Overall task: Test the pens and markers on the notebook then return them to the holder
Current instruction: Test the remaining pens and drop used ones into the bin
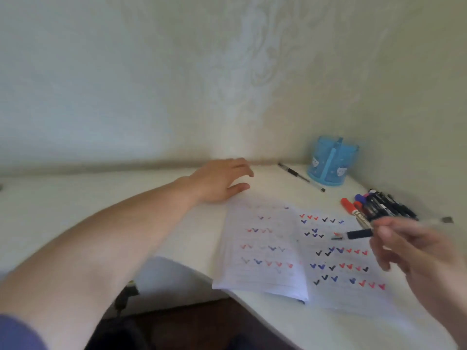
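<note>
Two hands: both in shot, one busy, one idle
Left hand (222,181): flat on the desk (177,223) at the notebook's top-left corner, fingers relaxed, holding nothing, just bracing I'd say
Notebook (298,253): open on the desk, both pages full of red, blue and black ticks; thin soft paper, so it'll slide or wrinkle unless pinned near that corner
Loose pen (300,176): lying alone on the desk between left hand and holder
Holder (333,161): blue plastic cup at the back by the wall, looks empty from here; probably light and easy to tip, so drop pens in gently
Pile (376,208): markers and pens heaped right of the notebook; smooth round barrels, they'll roll
Held pen (358,234): tip over the right page; light, stiff, best pinched at the dark grip
Right hand (414,248): blurry, fingers pinching that pen mid-barrel
</note>
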Demonstrator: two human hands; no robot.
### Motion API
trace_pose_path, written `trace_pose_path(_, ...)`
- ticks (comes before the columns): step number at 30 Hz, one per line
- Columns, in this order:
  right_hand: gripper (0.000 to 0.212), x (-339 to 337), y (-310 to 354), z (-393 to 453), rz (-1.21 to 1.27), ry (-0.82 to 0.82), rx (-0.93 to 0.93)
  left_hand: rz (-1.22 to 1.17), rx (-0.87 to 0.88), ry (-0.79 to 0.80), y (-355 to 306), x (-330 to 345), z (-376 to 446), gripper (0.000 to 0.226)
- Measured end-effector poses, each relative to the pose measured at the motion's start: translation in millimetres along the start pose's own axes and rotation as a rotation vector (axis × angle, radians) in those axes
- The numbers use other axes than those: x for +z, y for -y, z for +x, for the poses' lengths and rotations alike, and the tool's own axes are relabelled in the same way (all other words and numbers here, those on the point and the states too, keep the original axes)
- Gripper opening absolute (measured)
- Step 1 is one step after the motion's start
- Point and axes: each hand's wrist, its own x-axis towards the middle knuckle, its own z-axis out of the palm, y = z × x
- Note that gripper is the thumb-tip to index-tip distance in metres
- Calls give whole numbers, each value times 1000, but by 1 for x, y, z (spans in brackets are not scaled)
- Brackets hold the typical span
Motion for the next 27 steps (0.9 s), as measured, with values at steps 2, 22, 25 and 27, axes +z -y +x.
trace_pose_path(2,37,32,9,4,18,73,-25,83,-12,-31,23,-26,-44,33)
trace_pose_path(22,19,349,-51,-54,-523,937,-54,223,-414,-365,0,-113,-408,21)
trace_pose_path(25,24,341,-51,-53,-540,901,-76,208,-391,-366,1,-113,-396,20)
trace_pose_path(27,20,329,-40,-53,-505,872,-106,183,-379,-374,2,-111,-382,19)
